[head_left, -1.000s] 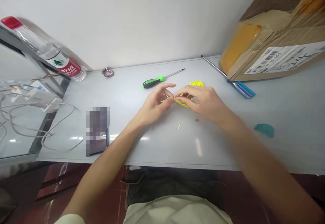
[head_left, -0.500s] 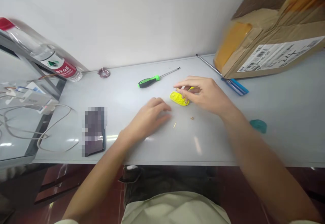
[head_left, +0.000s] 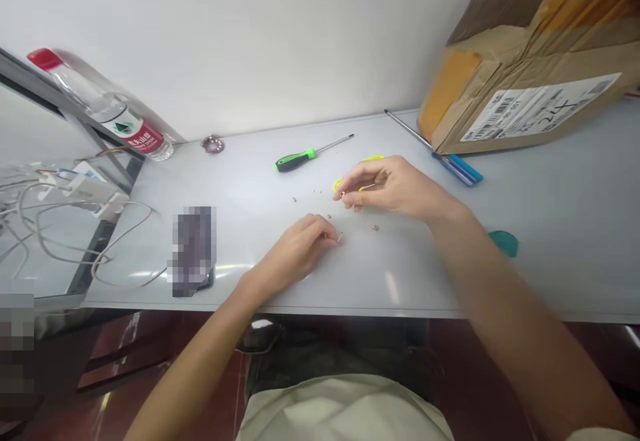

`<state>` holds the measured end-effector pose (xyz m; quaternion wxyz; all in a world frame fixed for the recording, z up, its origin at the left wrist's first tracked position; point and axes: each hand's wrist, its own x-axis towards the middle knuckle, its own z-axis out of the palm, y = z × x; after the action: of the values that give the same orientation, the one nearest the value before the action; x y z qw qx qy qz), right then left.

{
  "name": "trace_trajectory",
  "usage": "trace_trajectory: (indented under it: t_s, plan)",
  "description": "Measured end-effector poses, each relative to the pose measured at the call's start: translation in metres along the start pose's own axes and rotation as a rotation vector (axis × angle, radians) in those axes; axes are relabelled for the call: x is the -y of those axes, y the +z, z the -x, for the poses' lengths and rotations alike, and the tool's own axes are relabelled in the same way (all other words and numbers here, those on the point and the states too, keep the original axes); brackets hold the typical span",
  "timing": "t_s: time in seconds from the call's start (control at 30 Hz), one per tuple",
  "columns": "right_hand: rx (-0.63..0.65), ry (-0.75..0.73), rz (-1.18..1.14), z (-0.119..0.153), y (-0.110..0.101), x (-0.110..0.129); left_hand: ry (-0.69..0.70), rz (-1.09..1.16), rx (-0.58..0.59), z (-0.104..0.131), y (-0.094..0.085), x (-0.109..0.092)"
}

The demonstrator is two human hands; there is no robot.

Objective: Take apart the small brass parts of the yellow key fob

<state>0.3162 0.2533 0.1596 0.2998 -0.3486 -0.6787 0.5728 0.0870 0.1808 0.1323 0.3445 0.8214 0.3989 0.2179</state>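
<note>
My right hand [head_left: 380, 188] pinches a tiny brass-coloured part [head_left: 343, 194] between thumb and fingertips, above the table. Beneath and behind it lie yellow plastic pieces [head_left: 337, 186], mostly covered by the hand. My left hand [head_left: 310, 241] rests on the table with its fingertips together at a thin pale strip [head_left: 341, 236]. A small brass piece [head_left: 375, 228] lies to the right of the strip. Several tiny parts, one of them a small metal bit [head_left: 295, 199], are scattered to the left of my right hand.
Behind the hands lies a green-black screwdriver [head_left: 295, 160]. A blue-handled screwdriver [head_left: 457, 168] touches a cardboard box [head_left: 540, 88] at the right. A teal piece [head_left: 504, 243] lies right. At the left are a phone [head_left: 194, 251], a bottle [head_left: 107, 108], a bracelet [head_left: 213, 144] and cables [head_left: 100, 258].
My right hand has moved slightly left and down and now holds the small brass part. The fingers of my left hand have closed at the pale strip. The view has shifted slightly.
</note>
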Motion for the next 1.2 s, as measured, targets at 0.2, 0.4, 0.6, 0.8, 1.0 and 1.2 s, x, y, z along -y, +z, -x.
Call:
trace_trajectory:
  t_s: [0.2, 0.4, 0.6, 0.8, 1.0, 1.2]
  plan:
    - [0.137, 0.097, 0.025, -0.001, 0.002, -0.002, -0.12, 0.218, -0.287, 0.017, -0.005, 0.0]
    - [0.18, 0.03, 0.441, -0.003, 0.016, -0.013, 0.001, -0.043, -0.273, 0.032, -0.003, 0.009]
    - [0.296, -0.067, 0.59, -0.004, 0.031, -0.02, 0.122, -0.136, -0.253, 0.043, 0.01, 0.016]
    - [0.319, -0.041, 0.596, -0.001, 0.031, -0.02, 0.095, -0.154, -0.168, 0.043, 0.012, 0.019]
    - [0.302, -0.049, 0.581, 0.0, 0.029, -0.019, 0.116, -0.19, -0.144, 0.034, 0.011, 0.022]
    - [0.293, -0.076, 0.56, -0.001, 0.028, -0.024, 0.131, -0.167, -0.167, 0.021, 0.012, 0.027]
